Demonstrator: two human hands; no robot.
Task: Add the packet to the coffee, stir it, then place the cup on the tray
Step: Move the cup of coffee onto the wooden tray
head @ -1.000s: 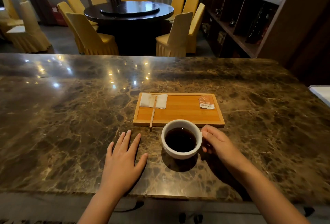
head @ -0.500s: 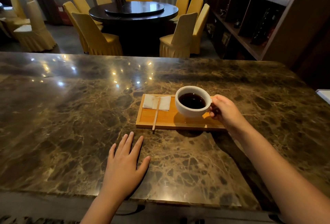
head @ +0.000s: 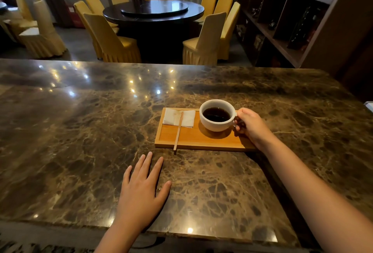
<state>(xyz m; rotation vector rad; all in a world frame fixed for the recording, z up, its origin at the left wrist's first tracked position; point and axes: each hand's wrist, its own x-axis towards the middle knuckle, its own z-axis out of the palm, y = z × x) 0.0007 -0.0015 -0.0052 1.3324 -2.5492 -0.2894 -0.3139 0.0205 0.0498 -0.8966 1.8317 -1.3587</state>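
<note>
A white cup (head: 217, 124) of dark coffee stands on the right part of the wooden tray (head: 193, 139). My right hand (head: 250, 124) grips the cup's handle from the right. On the tray's left end lies a white napkin (head: 171, 116), and a thin wooden stir stick (head: 178, 130) rests across it, its near end poking over the tray's front edge. My left hand (head: 142, 190) lies flat and open on the marble counter (head: 80, 152), in front of the tray. The packet is hidden behind the cup and my right hand.
The counter's near edge runs just below my left hand. Beyond the far edge stand a dark round table (head: 153, 10) and several yellow-covered chairs (head: 113, 39). Dark wooden shelves (head: 292, 21) fill the back right. A white object (head: 369, 105) shows at the right edge.
My right hand lifted the cup from the counter in front of the tray, carried it away from me over the tray and lowered it onto the tray's right part. My left hand stayed flat.
</note>
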